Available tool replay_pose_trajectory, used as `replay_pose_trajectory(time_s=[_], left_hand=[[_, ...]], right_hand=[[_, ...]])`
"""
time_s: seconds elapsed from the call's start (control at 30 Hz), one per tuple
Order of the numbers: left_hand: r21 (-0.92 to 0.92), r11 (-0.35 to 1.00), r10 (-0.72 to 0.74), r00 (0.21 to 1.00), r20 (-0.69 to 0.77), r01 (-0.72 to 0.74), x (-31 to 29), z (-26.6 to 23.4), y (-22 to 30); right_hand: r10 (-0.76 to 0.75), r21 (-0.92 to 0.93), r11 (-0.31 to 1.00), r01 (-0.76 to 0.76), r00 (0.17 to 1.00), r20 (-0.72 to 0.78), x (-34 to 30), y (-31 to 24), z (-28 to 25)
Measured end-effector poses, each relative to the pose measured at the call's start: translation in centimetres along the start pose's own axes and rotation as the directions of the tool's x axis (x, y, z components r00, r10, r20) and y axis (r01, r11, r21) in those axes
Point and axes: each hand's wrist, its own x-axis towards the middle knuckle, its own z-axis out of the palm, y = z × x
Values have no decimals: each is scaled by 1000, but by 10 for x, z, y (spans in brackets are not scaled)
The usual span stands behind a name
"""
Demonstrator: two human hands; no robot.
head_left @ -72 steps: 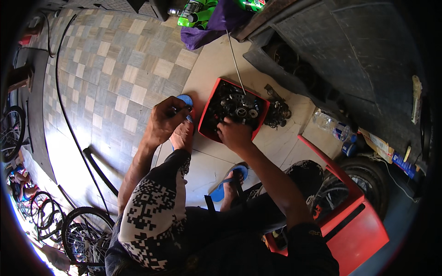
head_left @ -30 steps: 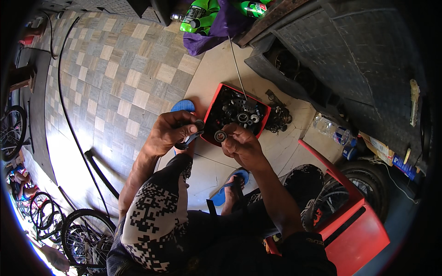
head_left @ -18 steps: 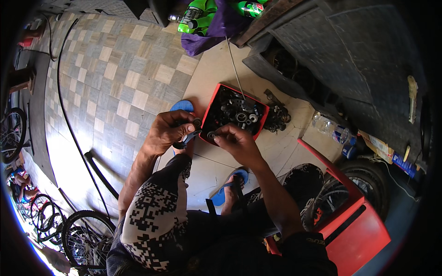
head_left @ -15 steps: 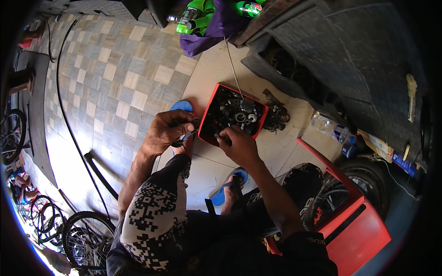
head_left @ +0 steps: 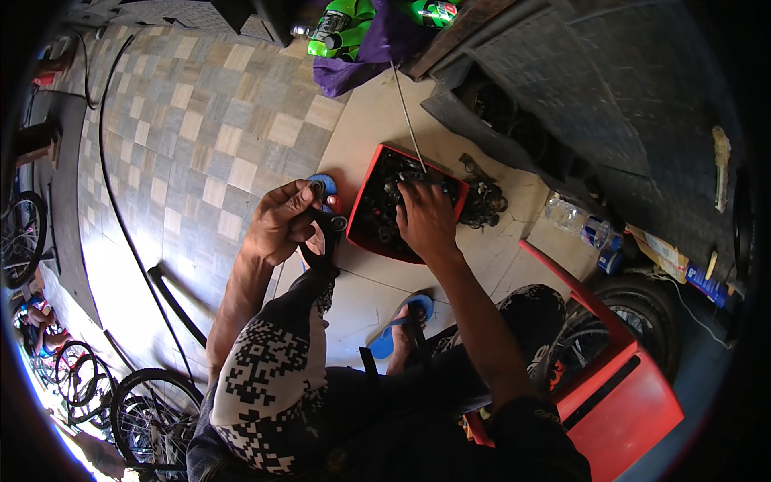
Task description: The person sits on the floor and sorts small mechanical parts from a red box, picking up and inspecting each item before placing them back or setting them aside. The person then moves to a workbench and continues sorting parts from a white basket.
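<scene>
The red bin (head_left: 463, 198) of dark metal parts (head_left: 374, 210) sits at the centre of my frame. Left of it, I see the left hand (head_left: 277, 223) pinching a metal ring (head_left: 317, 190) between thumb and finger. The right hand (head_left: 427, 218) reaches down into the bin, fingers bent over the parts; I can't tell whether they grip any. For print, I get a dark label on a green bottle (head_left: 334, 22) at top centre, a blue-labelled clear bottle (head_left: 564, 213) at right, and pale lettering on the blue box (head_left: 707, 286) beyond.
</scene>
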Motion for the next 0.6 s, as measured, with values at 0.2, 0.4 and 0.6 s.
replay_pose_trajectory(time_s=[0.2,0.4,0.6], left_hand=[[-247,967,-78,995,-60,61,2,-6,0],[-238,970,-74,995,-70,56,2,-5,1],[-193,981,-42,998,-42,33,5,-6,0]], right_hand=[[3,-91,996,7,994,105,-7,-10,14],[10,-55,998,-5,995,96,-23,-18,29],[-181,89,982,164,951,250,-53,-40,28]])
